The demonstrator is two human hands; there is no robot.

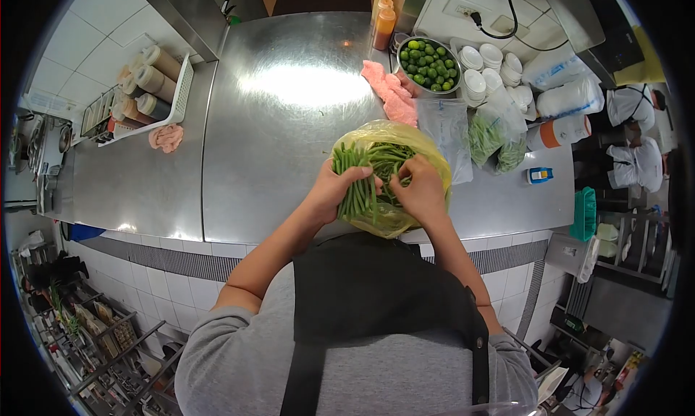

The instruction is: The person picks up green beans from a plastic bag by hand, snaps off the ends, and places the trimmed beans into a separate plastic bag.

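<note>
A bundle of green beans [353, 188] is gripped in my left hand [334, 188], the thumb laid across it. Beneath and beside it, a yellow plastic bag [433, 149] lies open on the steel counter [268, 148], with more green beans [391, 154] inside. My right hand [420, 188] is over the bag's right part, its fingers bent and pinched together close to the beans. What those fingertips hold, if anything, is too small to make out.
Behind the bag are a pink cloth [389, 94], a bowl of limes [443, 90] and sauce bottles [384, 28]. Clear bags [486, 137] and stacked white containers [474, 86] stand right. A white basket of bottles [181, 90] is left. Co-workers [637, 166] stand far right.
</note>
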